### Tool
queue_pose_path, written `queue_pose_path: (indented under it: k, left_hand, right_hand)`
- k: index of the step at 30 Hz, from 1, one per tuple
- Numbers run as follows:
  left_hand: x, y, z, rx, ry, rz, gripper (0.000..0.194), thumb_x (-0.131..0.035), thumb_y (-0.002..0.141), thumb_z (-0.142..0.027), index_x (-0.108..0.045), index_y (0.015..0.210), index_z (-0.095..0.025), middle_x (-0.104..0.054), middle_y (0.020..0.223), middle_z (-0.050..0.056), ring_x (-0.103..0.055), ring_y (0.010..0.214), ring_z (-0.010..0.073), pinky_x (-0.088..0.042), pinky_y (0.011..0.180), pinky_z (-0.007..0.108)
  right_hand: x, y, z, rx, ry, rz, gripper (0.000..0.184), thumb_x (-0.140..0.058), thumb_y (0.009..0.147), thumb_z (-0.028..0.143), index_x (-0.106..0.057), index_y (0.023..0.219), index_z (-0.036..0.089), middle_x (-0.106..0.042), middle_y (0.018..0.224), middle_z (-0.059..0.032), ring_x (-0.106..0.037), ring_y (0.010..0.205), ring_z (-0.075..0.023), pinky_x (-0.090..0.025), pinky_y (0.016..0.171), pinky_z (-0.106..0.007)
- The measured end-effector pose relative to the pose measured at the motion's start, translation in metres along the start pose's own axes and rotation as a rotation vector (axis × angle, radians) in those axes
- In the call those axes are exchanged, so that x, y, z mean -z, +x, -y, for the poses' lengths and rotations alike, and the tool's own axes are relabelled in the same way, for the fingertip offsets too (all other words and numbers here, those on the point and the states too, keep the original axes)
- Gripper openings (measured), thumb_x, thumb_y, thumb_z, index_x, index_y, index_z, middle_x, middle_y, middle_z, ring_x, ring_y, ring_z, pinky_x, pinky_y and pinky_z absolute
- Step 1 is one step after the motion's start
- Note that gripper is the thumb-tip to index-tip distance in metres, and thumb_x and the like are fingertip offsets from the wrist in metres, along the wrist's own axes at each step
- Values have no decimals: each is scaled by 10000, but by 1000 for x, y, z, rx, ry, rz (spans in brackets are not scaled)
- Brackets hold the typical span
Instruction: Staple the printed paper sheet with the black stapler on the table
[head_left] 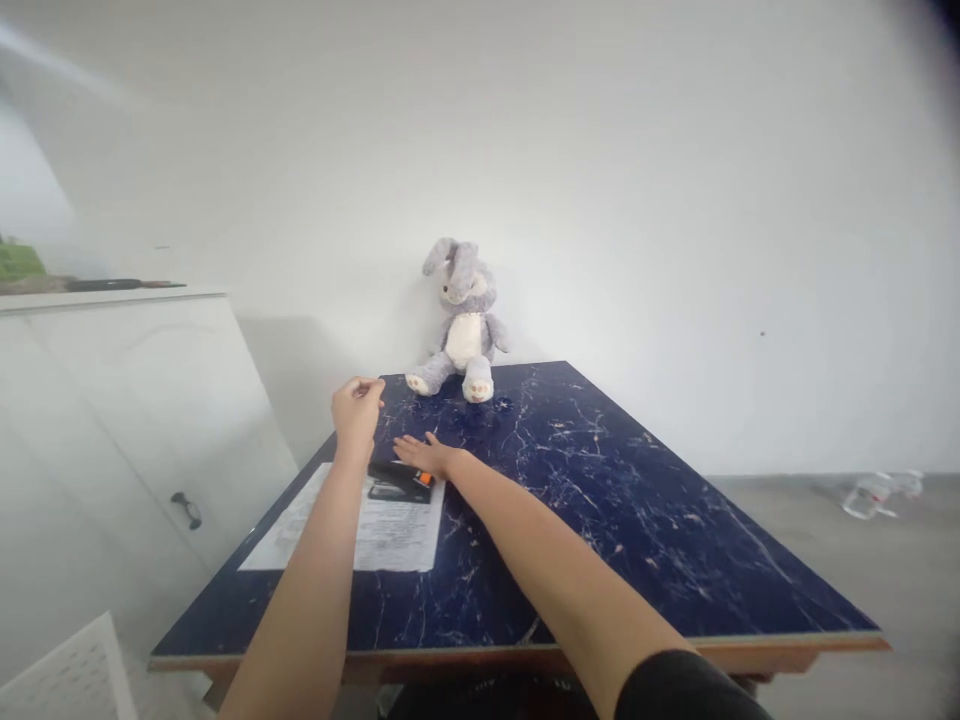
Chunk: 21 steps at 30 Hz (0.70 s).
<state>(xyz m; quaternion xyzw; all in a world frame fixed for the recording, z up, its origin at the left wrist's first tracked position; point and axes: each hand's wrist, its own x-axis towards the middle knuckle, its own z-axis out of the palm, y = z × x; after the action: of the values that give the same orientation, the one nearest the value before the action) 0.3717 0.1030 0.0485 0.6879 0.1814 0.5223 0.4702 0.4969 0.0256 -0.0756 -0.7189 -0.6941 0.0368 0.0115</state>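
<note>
Printed paper sheets (pixel 397 540) lie flat on the left part of the dark blue marbled table (pixel 592 500). On their upper edge rests a black stapler-like object (pixel 401 482) with an orange part at its right end. My left hand (pixel 355 412) is raised above the table's left edge, fingertips pinched together; whatever may be between them is too small to make out. Just behind the black object, my right hand (pixel 424 455) stretches its fingers out to the left with the palm turned up, and nothing lies in it.
A grey plush rabbit (pixel 463 330) sits at the table's far edge against the white wall. To the left stands a white cabinet (pixel 142 400) with a dark handle. Clear plastic items (pixel 877 492) lie on the floor at right. A white perforated basket (pixel 71 675) is at lower left.
</note>
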Motion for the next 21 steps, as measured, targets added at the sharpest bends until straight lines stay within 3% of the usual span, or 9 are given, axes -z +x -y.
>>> queue_pose_path:
  k: [4,9,16,21]
  left_hand:
    - [2,0,-6,-42,-4,-21,196,-666,726,-375,-658,730,-179,-560,550,-31,-547,530,128,-414,529,218]
    - [-2,-3,-8,-51,11,-37,185,-639,744,-361,-656,734,-177,-564,565,-25,-557,554,130,-420,548,219]
    - [-6,-8,-10,-20,14,-27,175,-634,748,-343,-654,729,-171,-560,559,-23,-535,534,121,-402,539,220]
    - [-20,-15,-2,31,-38,77,173,-638,735,-333,-673,753,-164,-610,628,-8,-563,566,120,-406,537,214]
  right_hand:
    - [-5,23,14,36,-24,-32,1195,-666,701,-87,-53,1608,393,-15,1688,-113,-39,1554,-329,-161,1165,-697]
    - [-5,2,17,76,-40,-102,1255,-693,709,-29,94,1603,364,55,1686,-126,8,1549,-366,-169,1165,-687]
    - [3,-80,14,146,-18,-65,1257,-694,685,-31,79,1609,329,21,1691,-117,12,1547,-378,-83,1169,-704]
    - [5,-163,-8,107,67,-54,992,-634,865,168,-11,1620,330,-42,1694,-98,-29,1546,-379,-31,1179,-686]
